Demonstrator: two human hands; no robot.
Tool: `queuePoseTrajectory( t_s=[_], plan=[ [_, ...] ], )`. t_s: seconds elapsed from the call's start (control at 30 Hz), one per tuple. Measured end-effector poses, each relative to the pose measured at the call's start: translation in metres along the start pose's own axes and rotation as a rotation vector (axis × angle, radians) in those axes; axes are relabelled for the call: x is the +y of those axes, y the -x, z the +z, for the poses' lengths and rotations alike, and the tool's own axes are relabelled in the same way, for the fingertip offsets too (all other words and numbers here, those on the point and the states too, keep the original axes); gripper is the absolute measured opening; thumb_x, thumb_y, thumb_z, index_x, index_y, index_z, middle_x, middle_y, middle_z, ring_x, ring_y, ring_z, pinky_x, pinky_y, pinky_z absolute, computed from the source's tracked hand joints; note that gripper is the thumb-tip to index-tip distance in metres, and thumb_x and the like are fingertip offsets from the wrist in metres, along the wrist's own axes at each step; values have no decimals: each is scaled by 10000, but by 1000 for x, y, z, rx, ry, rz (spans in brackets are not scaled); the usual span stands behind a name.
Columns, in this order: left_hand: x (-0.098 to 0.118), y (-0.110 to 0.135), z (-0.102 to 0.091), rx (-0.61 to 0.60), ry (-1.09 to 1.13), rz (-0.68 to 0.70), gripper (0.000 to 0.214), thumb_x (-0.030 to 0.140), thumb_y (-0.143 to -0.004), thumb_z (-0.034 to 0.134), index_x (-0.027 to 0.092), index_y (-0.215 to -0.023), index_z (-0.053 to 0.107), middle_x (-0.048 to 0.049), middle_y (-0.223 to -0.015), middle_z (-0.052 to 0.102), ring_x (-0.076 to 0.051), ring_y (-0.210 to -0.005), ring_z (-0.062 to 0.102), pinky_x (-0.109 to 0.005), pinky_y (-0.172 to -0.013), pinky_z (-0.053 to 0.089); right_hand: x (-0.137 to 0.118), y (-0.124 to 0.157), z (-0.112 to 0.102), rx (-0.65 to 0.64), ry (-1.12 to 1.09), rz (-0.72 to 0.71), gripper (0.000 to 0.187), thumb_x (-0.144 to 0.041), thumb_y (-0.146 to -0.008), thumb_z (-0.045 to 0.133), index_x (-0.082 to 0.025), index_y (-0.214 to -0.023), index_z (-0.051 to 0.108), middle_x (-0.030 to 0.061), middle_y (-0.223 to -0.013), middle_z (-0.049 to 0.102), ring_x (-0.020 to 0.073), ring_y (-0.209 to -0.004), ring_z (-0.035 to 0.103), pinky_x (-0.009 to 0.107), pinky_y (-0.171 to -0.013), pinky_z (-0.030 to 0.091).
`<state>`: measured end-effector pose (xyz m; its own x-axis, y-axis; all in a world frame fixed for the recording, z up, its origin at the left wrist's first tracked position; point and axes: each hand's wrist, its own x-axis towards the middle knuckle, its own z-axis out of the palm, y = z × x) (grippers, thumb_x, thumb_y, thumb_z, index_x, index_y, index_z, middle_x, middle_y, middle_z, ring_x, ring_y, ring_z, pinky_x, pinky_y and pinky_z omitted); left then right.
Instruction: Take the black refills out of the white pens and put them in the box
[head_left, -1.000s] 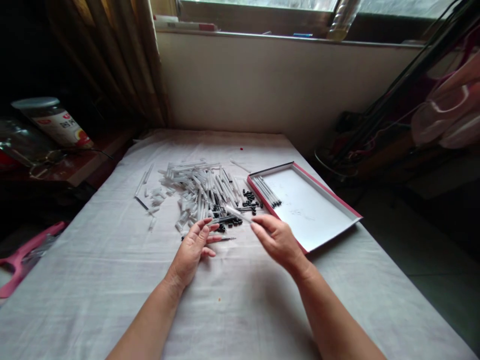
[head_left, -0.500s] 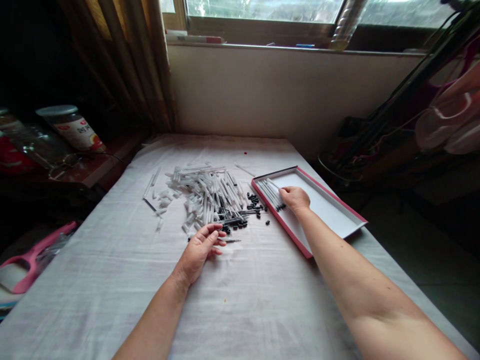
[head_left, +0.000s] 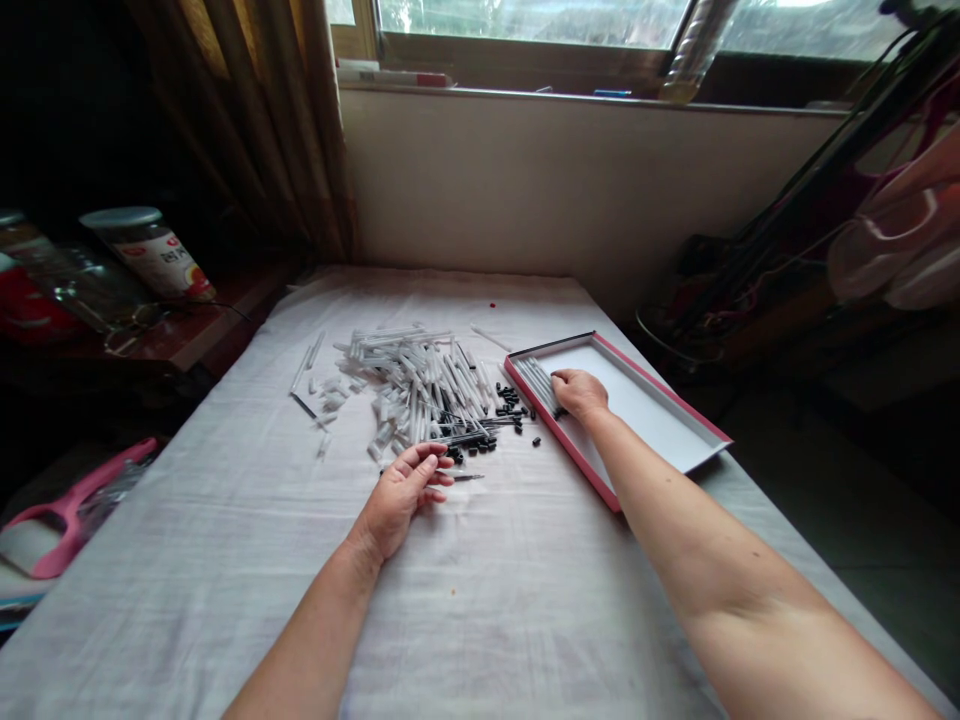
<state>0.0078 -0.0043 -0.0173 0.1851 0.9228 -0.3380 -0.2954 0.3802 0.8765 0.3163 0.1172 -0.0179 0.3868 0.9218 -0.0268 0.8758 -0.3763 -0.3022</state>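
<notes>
My right hand point(head_left: 581, 393) reaches into a shallow box tray point(head_left: 570, 462) with red and black edges. Its fingers are closed at a row of white pens point(head_left: 536, 378) along the tray's left side; it pinches one, largely hidden by the fingers. My left hand point(head_left: 411, 490) is just in front of the loose parts, fingers curled around a thin pen refill point(head_left: 469, 477) whose dark tip sticks out to the right. Beyond it lies a pile of clear and whitish pen barrels point(head_left: 439, 385) and caps, with small black plugs point(head_left: 510, 400) scattered on its right side.
A white cloth point(head_left: 480, 630) covers the table. Several clear parts point(head_left: 306, 370) lie left of the pile. Pink scissors point(head_left: 75, 505) are at the left edge, below a labelled jar point(head_left: 161, 258) on a side shelf. A wall and window stand behind.
My right hand has lowered slightly toward the pens in the tray, and the pen it pinched now lies hardly visible among them. My left hand keeps almost the same pose.
</notes>
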Motion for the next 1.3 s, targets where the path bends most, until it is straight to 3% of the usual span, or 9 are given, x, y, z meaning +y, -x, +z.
queuePoseTrajectory(
  t_s=[0.2, 0.27, 0.33, 0.4, 0.5, 0.8, 1.1, 1.23, 1.3],
  plan=[
    [6, -1, -3, 31, 127, -56, 192, 262, -789, 733, 172, -948, 673, -40, -863, 731, -105, -650, 683, -173, -523, 534, -8, 20, -12, 60, 11, -57, 374, -297, -907, 491, -224, -1204, 706, 95, -1227, 697, 266, -1101, 641, 329, -885, 482],
    [8, -1, -5, 48, 156, -64, 142, 243, -819, 702, 171, -937, 668, -36, -847, 730, -102, -642, 684, -170, -521, 535, -18, 36, -15, 128, 0, -141, 371, -282, -917, 486, -230, -1223, 689, 87, -1280, 661, 260, -1169, 593, 340, -959, 446],
    [9, -1, -6, 60, 170, -67, 120, 236, -835, 689, 171, -932, 663, -26, -819, 725, -97, -630, 682, -164, -516, 535, -30, 54, -12, 231, -43, -322, 316, -258, -911, 503, -207, -1117, 737, 99, -1177, 697, 261, -1106, 610, 345, -959, 443],
    [10, -1, -5, 66, 179, -69, 113, 232, -843, 684, 168, -933, 659, -20, -800, 720, -93, -621, 682, -160, -513, 536, -43, 71, -5, 219, -69, -452, 276, -275, -910, 521, -219, -1038, 759, 89, -1092, 717, 250, -1019, 634, 331, -899, 466],
    [10, -1, -5, 77, 200, -73, 89, 204, -854, 668, 157, -929, 655, -15, -779, 715, -91, -602, 680, -158, -500, 537, -60, 90, 6, 131, -40, -524, 250, -291, -910, 535, -239, -988, 767, 66, -1024, 729, 222, -972, 645, 294, -832, 468],
    [8, -3, -6, 50, 235, -78, 77, 155, -863, 651, 141, -938, 661, -20, -789, 714, -95, -597, 683, -165, -491, 546, -88, 98, 9, -26, 180, -399, 307, -407, -912, 512, -246, -1016, 752, 84, -1050, 721, 233, -985, 666, 290, -772, 469],
    [8, -2, -5, 46, 200, -75, 124, 185, -825, 691, 150, -938, 655, -18, -803, 709, -90, -610, 679, -160, -500, 539, -97, 97, 1, -77, 200, -288, 282, -253, -897, 480, -152, -1035, 704, 159, -1082, 724, 274, -966, 695, 335, -778, 490],
    [1, -3, -5, 40, 69, 4, 219, 291, -794, 717, 159, -955, 649, -28, -836, 712, -100, -633, 676, -177, -525, 535, -76, 102, 3, 56, -100, -230, 210, -290, -877, 535, -187, -973, 691, 108, -945, 751, 244, -870, 700, 337, -796, 490],
    [-5, -3, -4, 82, -114, 185, 248, 362, -814, 680, 165, -960, 645, -34, -831, 711, -118, -641, 671, -214, -555, 545, -64, 109, 8, 160, -404, -241, 186, -316, -857, 556, -192, -921, 679, 66, -852, 742, 211, -784, 688, 321, -785, 495]
  ],
)
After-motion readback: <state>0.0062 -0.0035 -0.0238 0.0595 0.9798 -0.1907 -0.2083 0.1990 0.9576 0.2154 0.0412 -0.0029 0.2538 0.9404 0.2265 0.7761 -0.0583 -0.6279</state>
